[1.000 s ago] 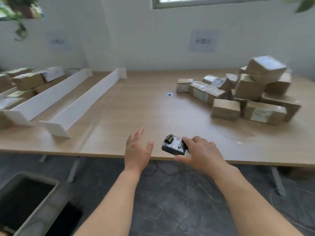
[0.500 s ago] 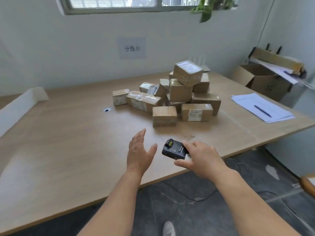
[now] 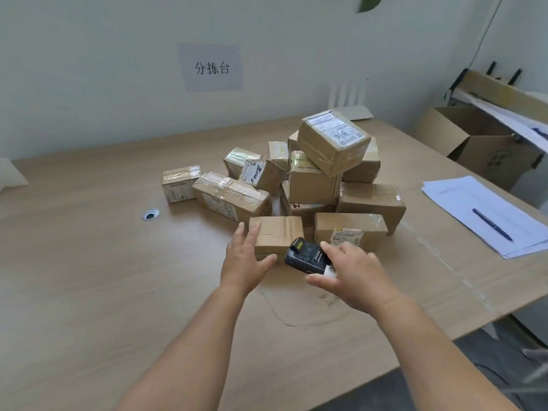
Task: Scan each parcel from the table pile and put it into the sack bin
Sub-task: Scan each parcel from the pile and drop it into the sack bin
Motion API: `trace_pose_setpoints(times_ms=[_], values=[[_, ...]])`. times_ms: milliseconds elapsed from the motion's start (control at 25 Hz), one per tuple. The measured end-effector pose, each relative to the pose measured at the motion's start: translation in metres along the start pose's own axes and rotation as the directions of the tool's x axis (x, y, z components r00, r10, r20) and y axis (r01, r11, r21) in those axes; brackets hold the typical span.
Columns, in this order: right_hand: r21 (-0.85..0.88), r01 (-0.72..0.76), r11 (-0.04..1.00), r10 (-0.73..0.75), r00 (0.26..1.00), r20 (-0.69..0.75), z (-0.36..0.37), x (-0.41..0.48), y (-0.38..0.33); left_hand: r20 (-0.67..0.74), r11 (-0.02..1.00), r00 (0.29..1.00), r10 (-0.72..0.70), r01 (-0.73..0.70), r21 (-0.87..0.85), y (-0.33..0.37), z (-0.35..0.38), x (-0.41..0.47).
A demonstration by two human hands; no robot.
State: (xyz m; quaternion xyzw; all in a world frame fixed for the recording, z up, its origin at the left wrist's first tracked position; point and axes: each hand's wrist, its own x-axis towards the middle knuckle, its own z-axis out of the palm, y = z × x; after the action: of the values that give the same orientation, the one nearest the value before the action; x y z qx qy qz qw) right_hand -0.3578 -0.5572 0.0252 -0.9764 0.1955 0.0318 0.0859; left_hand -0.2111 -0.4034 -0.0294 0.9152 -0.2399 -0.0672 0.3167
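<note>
About thirteen brown cardboard parcels [image 3: 311, 185] lie heaped on the wooden counter [image 3: 89, 262]. In front of them, the left hand [image 3: 244, 262] is spread open by the nearest parcel [image 3: 278, 232]. The right hand [image 3: 355, 277] grips one black handheld scanner [image 3: 304, 258].

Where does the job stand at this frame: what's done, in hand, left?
Done: nothing visible confirms any; the sack bin is out of view. In hand: the right hand holds the scanner, and the open left hand reaches for the front parcel. Left: scanning it and the pile on the table.

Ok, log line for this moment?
left hand: open at front parcel | right hand: holds scanner | parcel pile: on table
</note>
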Motion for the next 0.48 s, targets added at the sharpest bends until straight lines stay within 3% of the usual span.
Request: trace_pose_setpoints(times_ms=[160, 320, 480], values=[[0.030, -0.013, 0.999, 0.012, 0.999, 0.045, 0.006, 0.033, 0.022, 0.158, 0.976, 0.987, -0.001, -0.033, 0.214, -0.004, 0.025, 0.045], [0.063, 0.002, 0.998, -0.007, 0.996, 0.091, 0.013, 0.049, 0.043, 0.303, 0.891, 0.952, -0.031, -0.111, 0.440, -0.001, 0.044, 0.071], [0.070, 0.076, 0.995, -0.086, 0.986, 0.144, 0.017, 0.058, 0.065, 0.318, 0.828, 0.940, -0.121, -0.082, 0.555, 0.007, 0.059, 0.069]])
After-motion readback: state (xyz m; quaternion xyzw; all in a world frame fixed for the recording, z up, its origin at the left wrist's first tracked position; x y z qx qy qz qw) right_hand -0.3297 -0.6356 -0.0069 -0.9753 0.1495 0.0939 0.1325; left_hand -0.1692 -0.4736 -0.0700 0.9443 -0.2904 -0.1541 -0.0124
